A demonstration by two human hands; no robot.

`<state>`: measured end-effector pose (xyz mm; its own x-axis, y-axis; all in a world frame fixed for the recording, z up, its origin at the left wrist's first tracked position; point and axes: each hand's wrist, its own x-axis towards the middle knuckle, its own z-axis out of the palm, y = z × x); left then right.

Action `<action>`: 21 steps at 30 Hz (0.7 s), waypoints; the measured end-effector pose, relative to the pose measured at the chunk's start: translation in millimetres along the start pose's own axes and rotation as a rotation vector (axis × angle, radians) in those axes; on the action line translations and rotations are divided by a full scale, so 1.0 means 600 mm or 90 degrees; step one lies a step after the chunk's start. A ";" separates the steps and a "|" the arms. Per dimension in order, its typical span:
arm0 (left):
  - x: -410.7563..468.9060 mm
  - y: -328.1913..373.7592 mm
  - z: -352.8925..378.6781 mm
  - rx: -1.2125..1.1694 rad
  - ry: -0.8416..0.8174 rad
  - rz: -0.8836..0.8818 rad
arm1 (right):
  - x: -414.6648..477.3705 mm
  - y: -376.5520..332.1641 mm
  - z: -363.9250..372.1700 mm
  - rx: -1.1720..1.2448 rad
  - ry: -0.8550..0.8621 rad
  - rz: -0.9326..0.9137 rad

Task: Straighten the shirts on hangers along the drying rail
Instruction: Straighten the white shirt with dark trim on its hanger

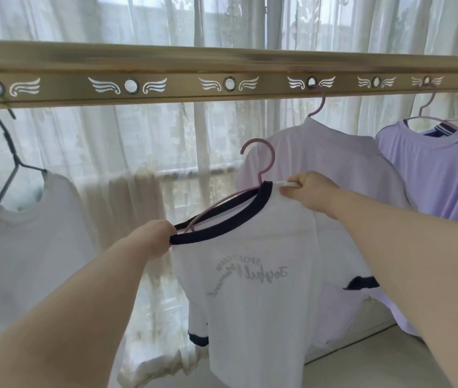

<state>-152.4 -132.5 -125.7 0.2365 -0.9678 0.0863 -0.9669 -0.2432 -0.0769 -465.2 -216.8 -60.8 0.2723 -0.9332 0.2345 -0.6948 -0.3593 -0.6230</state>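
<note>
A white short-sleeved T-shirt with a dark navy collar band and navy sleeve cuffs (pixel 253 289) is held up in front of the person, off the rail, at the centre of the view. Its grey printed lettering reads mirrored through the cloth and is only partly legible. A thin pink plastic hanger (pixel 261 166) sits in the neck opening; its hook stands free in the air below the gold-coloured metal drying rail pierced with round holes and wing-shaped cut-outs (pixel 183 65), catching on nothing. Most of the hanger's arms are hidden inside the shirt.

The left hand (pixel 155 239), coming in from 7 o'clock, is closed on the navy collar at its left end; its fingertips are hidden behind the cloth. The right hand (pixel 309 194), reaching in from 4 o'clock, pinches a bunch of white fabric at the shirt's right shoulder, just beside the collar.

At 9 o'clock a plain white T-shirt (pixel 23 247) hangs from a dark grey metal hanger (pixel 6 152) hooked through a rail hole; its left side is cut off by the frame edge. Behind the held shirt, towards 2 o'clock, a pale pink shirt (pixel 331 163) hangs on the rail, its lower part covered. At 3 o'clock a lilac T-shirt (pixel 443 172) hangs, partly cut off, with another garment behind it showing only a striped navy collar. Sheer white lace curtains (pixel 149 152) fill the background, blurring the window beyond.
</note>
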 end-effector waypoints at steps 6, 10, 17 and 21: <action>-0.006 0.052 -0.060 -0.262 0.262 0.106 | -0.011 -0.015 0.014 -0.131 0.073 0.008; -0.004 0.107 -0.104 -0.488 0.399 0.135 | 0.001 -0.016 0.015 0.056 0.083 -0.008; 0.004 0.089 -0.123 -0.370 0.291 0.031 | -0.007 -0.004 0.006 0.258 0.037 -0.029; 0.000 0.099 -0.115 -0.498 0.275 0.068 | -0.006 -0.002 0.001 0.255 0.017 -0.023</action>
<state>-216.6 -142.5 -61.6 0.2382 -0.8355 0.4952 -0.8073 0.1131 0.5792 -465.3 -212.9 -61.3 0.2709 -0.9218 0.2772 -0.3697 -0.3655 -0.8542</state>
